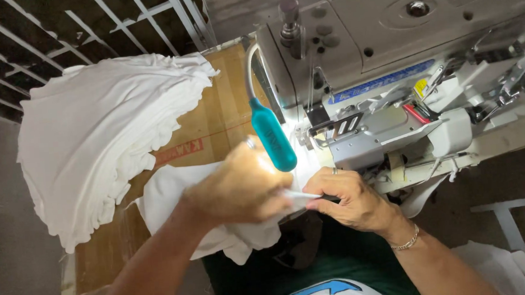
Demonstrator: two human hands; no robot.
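- The left hand [241, 188], blurred, lies closed over a white cloth piece [174, 198] on the bench, just before the sewing machine [391, 67].
- The right hand [350, 198] pinches a thin dark tool [328, 197] at the cloth's edge.
- Keep that edge flat and taut beneath the teal lamp [273, 138].
- A stack of white cloth [97, 133] sits at the bench's left edge.

The left hand [241, 188] is blurred, so its grip on the white cloth [175, 201] cannot be read. The needle area of the sewing machine [391, 67] is lost in glare — the picture's edge cuts the machine at top and right. The thin dark tool [329, 197] in the right hand [350, 197] is mostly hidden — its kind is unclear.
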